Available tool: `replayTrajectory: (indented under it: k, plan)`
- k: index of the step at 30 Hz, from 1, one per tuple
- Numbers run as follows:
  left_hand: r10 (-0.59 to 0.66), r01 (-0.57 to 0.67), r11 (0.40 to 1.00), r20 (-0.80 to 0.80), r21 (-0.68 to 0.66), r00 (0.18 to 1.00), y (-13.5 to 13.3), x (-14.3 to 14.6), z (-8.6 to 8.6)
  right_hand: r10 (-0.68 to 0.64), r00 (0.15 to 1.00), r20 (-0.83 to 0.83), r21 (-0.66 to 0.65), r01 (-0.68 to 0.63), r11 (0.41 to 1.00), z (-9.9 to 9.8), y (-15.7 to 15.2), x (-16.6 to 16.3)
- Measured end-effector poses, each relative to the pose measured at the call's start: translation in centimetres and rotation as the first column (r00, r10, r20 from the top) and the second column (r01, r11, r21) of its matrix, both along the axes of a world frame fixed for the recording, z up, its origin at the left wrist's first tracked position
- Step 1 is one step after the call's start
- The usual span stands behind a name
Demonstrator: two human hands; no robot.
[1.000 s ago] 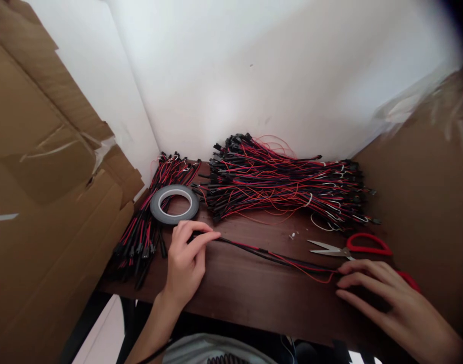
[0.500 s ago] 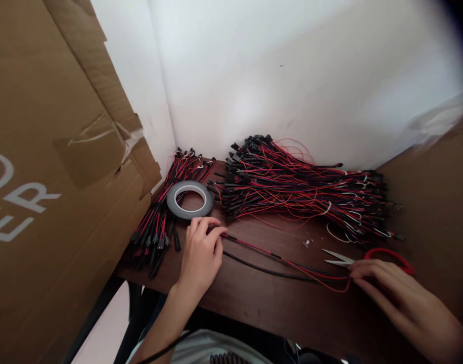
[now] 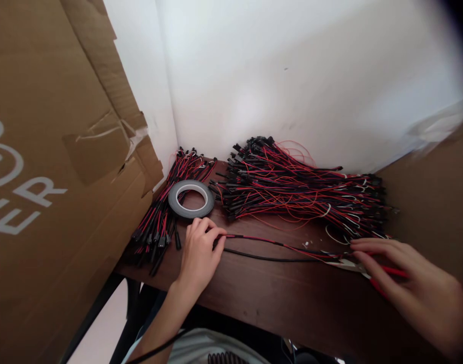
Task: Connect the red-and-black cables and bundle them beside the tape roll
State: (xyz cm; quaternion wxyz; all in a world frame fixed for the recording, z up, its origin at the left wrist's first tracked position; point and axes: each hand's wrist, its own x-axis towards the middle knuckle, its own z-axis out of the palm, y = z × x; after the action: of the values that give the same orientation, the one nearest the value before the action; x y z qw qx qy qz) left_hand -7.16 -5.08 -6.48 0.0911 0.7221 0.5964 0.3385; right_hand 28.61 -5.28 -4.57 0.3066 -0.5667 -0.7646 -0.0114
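My left hand (image 3: 200, 247) is closed in a pinch on a thin red-and-black wire cable (image 3: 254, 238), just in front of the grey tape roll (image 3: 173, 199). This cable runs right, with short black bands along it, toward my other hand. Below it a black cable (image 3: 269, 258) stretches the same way. My right hand (image 3: 409, 283) is curled round the red handles of a pair of scissors (image 3: 353, 265). The scissor blades lie by the wire ends near my fingertips; blur hides whether they touch. Part of the handles is behind my thumb.
A large bundle of red and black wires with connectors (image 3: 292, 187) lies along the white wall (image 3: 273, 76). A smaller bundle (image 3: 163, 207) is at the left. Cardboard (image 3: 83, 202) stands on the left, with more cardboard (image 3: 424, 187) on the right. White scraps (image 3: 306, 244) dot the brown table (image 3: 262, 288).
My right hand has moved up slightly and now has the scissors, which lay on the table behind it before. The wires' right end has risen with it. My left hand has hardly moved.
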Motion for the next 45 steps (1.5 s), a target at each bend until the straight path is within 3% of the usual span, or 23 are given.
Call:
replayTrajectory:
  k: [3, 6, 11, 21, 24, 28, 32, 35, 39, 43, 45]
  plan:
    - [-0.004, 0.004, 1.000, 0.026, -0.001, 1.000, 0.0, 0.0, 0.2, 0.157, 0.987, 0.022, -0.068, -0.155, 0.986, -0.4, 0.2, -1.3]
    - [-0.026, 0.024, 0.999, 0.064, 0.022, 0.998, 0.0, 0.0, 0.3, 0.237, 0.967, 0.095, -0.110, -0.226, 0.968, -1.4, 0.7, -1.1]
    - [-0.137, 0.136, 0.991, 0.032, 0.019, 0.990, -0.1, 0.0, 0.3, 0.257, 0.957, 0.132, -0.073, -0.249, 0.966, -2.3, 0.8, 0.2]
    - [-0.207, 0.207, 0.978, -0.005, 0.018, 0.978, 0.1, -0.3, -0.1, 0.190, 0.974, 0.124, 0.065, -0.199, 0.978, -0.2, -2.0, 0.6]
    - [-0.204, 0.204, 0.979, -0.004, 0.020, 0.979, 0.3, -0.5, -0.2, 0.130, 0.985, 0.117, 0.031, -0.135, 0.990, 2.2, -0.3, -0.5]
    - [-0.210, 0.209, 0.977, 0.012, 0.028, 0.978, 0.6, -0.7, -0.4, 0.170, 0.981, 0.090, 0.008, -0.172, 0.985, 4.6, 5.8, -1.6]
    - [-0.208, 0.207, 0.978, 0.013, 0.035, 0.978, 0.8, -0.9, -0.5, 0.153, 0.959, 0.240, 0.059, -0.172, 0.983, 3.7, 12.8, -1.4]
    - [-0.194, 0.193, 0.980, 0.010, 0.051, 0.981, 0.9, -0.9, -0.5, 0.175, 0.941, 0.290, 0.073, -0.204, 0.976, 2.5, 15.5, -1.4]
    - [-0.188, 0.187, 0.979, -0.003, 0.079, 0.982, 1.1, -1.0, -0.6, 0.190, 0.932, 0.308, 0.116, -0.235, 0.965, 3.1, 15.8, -1.4]
    - [-0.202, 0.200, 0.970, -0.003, 0.136, 0.979, 0.9, -0.9, -0.4, 0.143, 0.955, 0.260, 0.237, -0.207, 0.949, 6.4, 14.3, -1.4]
    - [-0.188, 0.180, 0.957, 0.016, 0.229, 0.982, 0.7, -0.6, 0.3, 0.104, 0.974, 0.200, 0.389, -0.176, 0.904, 8.1, 12.8, -1.6]
